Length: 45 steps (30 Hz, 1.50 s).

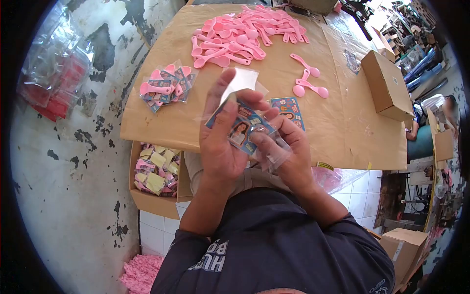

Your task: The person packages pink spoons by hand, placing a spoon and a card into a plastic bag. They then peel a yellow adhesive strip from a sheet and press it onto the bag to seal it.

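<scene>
My left hand (223, 142) is closed around a blue printed card (240, 131) with a picture of a person on it, held above the front edge of the table. A clear plastic bag (278, 156) overlaps the card, and my right hand (296, 147) pinches it at the card's right side. Behind my fingers lies a bright white sheet (245, 81) in clear plastic. More blue printed cards (292, 110) rest on the table just beyond my right hand. To the left is a small heap of bagged cards with pink spoons (164, 87).
A large pile of pink spoons (240, 41) covers the table's far side, with several loose spoons (306, 81) nearer. A cardboard box (387, 85) stands at the right edge. Below left, an open carton (156, 171) holds packed spoons. Another person (440, 108) sits far right.
</scene>
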Motion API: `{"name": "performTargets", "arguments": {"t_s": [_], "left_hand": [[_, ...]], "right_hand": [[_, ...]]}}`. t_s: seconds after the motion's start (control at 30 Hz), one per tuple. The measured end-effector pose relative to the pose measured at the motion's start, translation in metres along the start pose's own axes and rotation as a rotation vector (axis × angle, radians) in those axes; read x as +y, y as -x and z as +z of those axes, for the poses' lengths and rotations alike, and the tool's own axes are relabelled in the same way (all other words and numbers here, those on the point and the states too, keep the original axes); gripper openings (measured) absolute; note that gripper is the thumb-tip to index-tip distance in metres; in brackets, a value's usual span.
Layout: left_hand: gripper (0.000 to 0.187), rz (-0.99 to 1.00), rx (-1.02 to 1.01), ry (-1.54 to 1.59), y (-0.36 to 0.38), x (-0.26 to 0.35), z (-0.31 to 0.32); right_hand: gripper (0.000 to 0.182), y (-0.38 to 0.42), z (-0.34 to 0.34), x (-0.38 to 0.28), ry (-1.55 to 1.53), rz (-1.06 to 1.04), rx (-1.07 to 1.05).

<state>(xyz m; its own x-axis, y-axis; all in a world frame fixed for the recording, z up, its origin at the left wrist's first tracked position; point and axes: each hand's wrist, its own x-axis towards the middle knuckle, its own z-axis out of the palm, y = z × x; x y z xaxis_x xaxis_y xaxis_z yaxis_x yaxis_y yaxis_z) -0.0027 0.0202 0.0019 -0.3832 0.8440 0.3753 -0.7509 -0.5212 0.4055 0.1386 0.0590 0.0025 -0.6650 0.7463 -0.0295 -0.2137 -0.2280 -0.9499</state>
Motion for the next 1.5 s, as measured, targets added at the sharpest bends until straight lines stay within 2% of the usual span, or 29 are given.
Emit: {"name": "performTargets", "arguments": {"t_s": [0.1,0.17,0.3,0.37,0.4,0.43,0.47,0.5,0.57,0.6,0.63,0.7,0.73,0.8,0.83,0.9,0.97,1.03,1.07,1.2,1.27,1.3,1.37,1.43,1.47,1.5], "left_hand": [[0.05,-0.022,0.042,-0.036,0.002,-0.009,0.01],[0.05,-0.054,0.06,-0.071,0.003,-0.013,0.011],[0.048,-0.056,0.037,-0.145,0.007,-0.015,0.012],[0.044,-0.086,0.095,-0.105,0.005,-0.013,0.013],[0.041,-0.056,0.076,-0.179,0.003,-0.013,0.012],[0.041,-0.067,0.066,-0.163,0.002,-0.013,0.009],[0.041,-0.061,0.147,-0.154,0.002,-0.012,0.004],[0.04,-0.053,0.227,-0.148,0.0,-0.009,-0.002],[0.038,-0.069,0.256,-0.081,-0.005,0.003,-0.021],[0.038,-0.034,0.304,-0.025,-0.007,0.01,-0.029],[0.039,-0.002,0.353,0.031,-0.008,0.016,-0.035],[0.039,0.031,0.34,0.032,-0.01,0.029,-0.044],[0.038,0.074,0.331,0.026,-0.009,0.032,-0.046],[0.038,0.081,0.328,0.023,-0.006,0.034,-0.048],[0.037,0.092,0.329,0.017,-0.003,0.034,-0.048],[0.037,0.086,0.324,-0.007,0.003,0.031,-0.045],[0.038,0.075,0.372,-0.053,0.009,0.025,-0.047],[0.038,0.066,0.35,-0.052,0.012,0.024,-0.052],[0.039,0.068,0.368,-0.063,0.014,0.024,-0.054],[0.041,0.09,0.415,-0.136,0.014,0.025,-0.053],[0.042,0.101,0.453,-0.202,0.014,0.027,-0.053],[0.041,0.126,0.436,-0.213,0.012,0.027,-0.054],[0.04,0.161,0.45,-0.245,0.01,0.029,-0.058],[0.037,0.233,0.342,-0.152,0.005,0.032,-0.063],[0.037,0.253,0.378,-0.183,0.001,0.034,-0.064],[0.034,0.31,0.321,-0.127,-0.004,0.034,-0.064]], "right_hand": [[0.02,-0.006,0.003,0.008,-0.028,-0.091,0.092],[0.028,-0.013,0.0,0.019,0.006,-0.259,0.144],[0.032,-0.015,-0.005,0.025,0.099,-0.286,0.13],[0.032,-0.015,0.007,0.019,0.023,-0.371,0.309],[0.032,-0.012,0.003,0.015,0.034,-0.378,0.323],[0.031,-0.008,-0.001,0.012,0.251,-0.492,0.313],[0.03,-0.006,-0.006,0.007,0.472,-0.601,0.296],[0.03,-0.005,-0.011,0.001,0.484,-0.606,0.306],[0.027,-0.005,-0.022,-0.016,0.843,-0.851,0.035],[0.017,-0.002,-0.022,-0.021,0.841,-0.799,0.073],[0.017,-0.003,-0.03,-0.028,0.848,-0.801,0.084],[0.017,-0.014,-0.057,-0.046,0.97,-0.556,0.108],[0.017,-0.024,-0.07,-0.052,0.975,-0.556,0.115],[0.02,-0.053,-0.097,-0.058,1.303,-0.545,0.152],[0.02,-0.065,-0.11,-0.056,1.309,-0.546,0.16],[0.028,-0.084,-0.137,-0.046,1.651,-0.604,0.121],[0.033,-0.094,-0.148,-0.036,1.644,-0.535,0.121],[0.029,-0.103,-0.156,-0.029,1.742,-0.479,-0.025],[0.023,-0.106,-0.159,-0.025,1.709,-0.512,-0.013],[0.021,-0.106,-0.159,-0.032,1.768,-0.518,0.01],[0.025,-0.103,-0.16,-0.035,1.77,-0.615,0.116],[0.025,-0.098,-0.157,-0.041,1.758,-0.614,0.104],[0.032,-0.081,-0.145,-0.062,1.607,-0.646,0.263],[0.033,-0.063,-0.128,-0.077,1.244,-0.7,0.301],[0.027,-0.054,-0.115,-0.073,0.922,-0.635,0.36],[0.021,-0.044,-0.104,-0.068,0.603,-0.549,0.413]]}}
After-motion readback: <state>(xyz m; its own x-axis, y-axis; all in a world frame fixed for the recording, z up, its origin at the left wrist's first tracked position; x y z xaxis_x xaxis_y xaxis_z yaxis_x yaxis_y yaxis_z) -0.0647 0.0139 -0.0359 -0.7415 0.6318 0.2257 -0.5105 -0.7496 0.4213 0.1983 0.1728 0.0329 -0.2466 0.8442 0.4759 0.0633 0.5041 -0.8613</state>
